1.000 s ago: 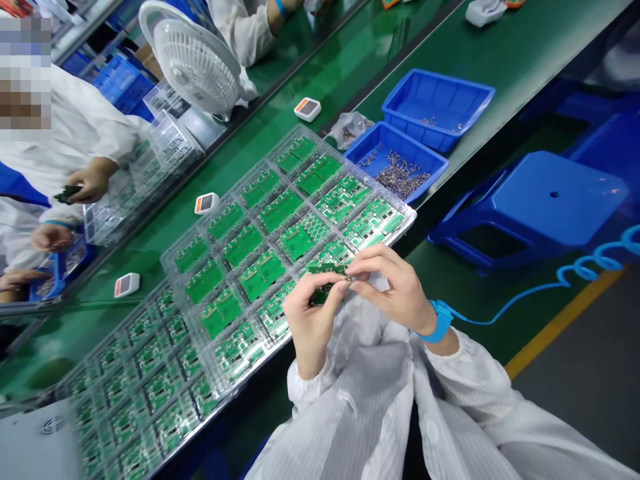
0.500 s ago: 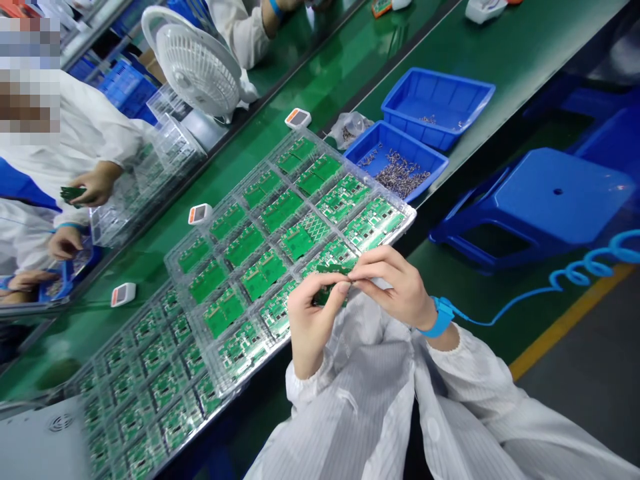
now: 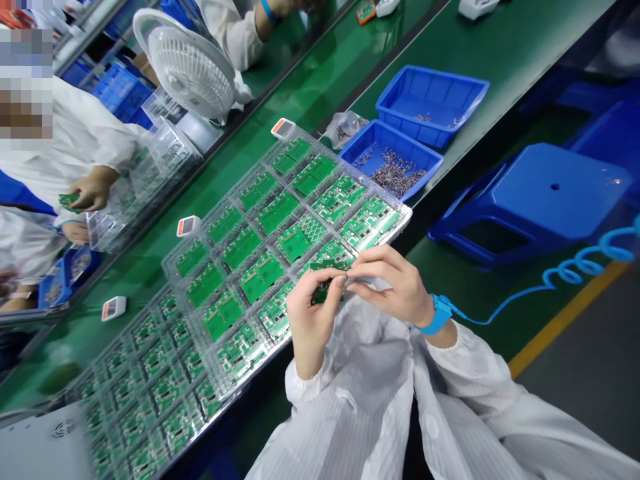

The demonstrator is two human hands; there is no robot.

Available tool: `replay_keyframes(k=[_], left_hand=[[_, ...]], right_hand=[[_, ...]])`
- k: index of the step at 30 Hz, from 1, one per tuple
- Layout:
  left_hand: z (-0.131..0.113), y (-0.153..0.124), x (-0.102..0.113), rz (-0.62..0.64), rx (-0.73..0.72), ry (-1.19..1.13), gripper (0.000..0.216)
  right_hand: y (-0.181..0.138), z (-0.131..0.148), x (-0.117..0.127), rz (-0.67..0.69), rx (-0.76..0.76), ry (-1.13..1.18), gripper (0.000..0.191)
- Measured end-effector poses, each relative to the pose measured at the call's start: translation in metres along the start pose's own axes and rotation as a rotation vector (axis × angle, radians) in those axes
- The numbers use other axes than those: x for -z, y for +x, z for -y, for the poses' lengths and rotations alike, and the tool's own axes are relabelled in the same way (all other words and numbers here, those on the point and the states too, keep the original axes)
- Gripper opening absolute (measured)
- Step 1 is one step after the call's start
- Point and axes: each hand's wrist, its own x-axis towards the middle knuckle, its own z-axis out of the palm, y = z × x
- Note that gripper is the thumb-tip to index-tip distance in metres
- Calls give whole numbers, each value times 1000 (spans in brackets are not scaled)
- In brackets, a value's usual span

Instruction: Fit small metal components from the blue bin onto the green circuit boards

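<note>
My left hand (image 3: 313, 313) is closed in a pinch on a small green circuit board (image 3: 323, 265), held just over the near edge of a clear plastic tray (image 3: 407, 214). My right hand (image 3: 395, 288), with a blue wrist strap (image 3: 438, 315), has its thumb and fingertips pressed together at the board's right edge. Whatever lies between those fingertips is too small and covered to make out. Green boards fill the tray's compartments, some bare-looking and others showing small parts. Beyond the tray, a blue bin (image 3: 360, 143) holds many tiny metal pieces.
Another blue bin (image 3: 425, 87) contains a few metal pieces, beside a plastic bag (image 3: 345, 127). White devices (image 3: 189, 226) sit on the green belt. A second board tray (image 3: 203, 421) lies lower left. A blue stool (image 3: 565, 200) and coiled cord (image 3: 575, 275) are right. Co-workers sit opposite near a fan (image 3: 190, 70).
The board in my hands has tilted, showing more of its face. White devices on the belt have shifted toward the lower left. My hands stay almost in place.
</note>
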Motion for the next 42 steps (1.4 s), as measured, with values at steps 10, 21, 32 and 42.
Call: replay_keyframes(k=[10,21,32,42], left_hand=[[5,2,-8,-81,-288,235,7],[6,-3,-5,4,-162,158,19],[12,-14,-6,21,-67,84,41],[8,-10,-3,94,-177,67,43]], right_hand=[[7,8,2,24,-419,280,11],[3,7,1,21,-576,400,15],[1,4,-6,-51,-644,449,32],[3,4,-6,-98,-646,383,29]])
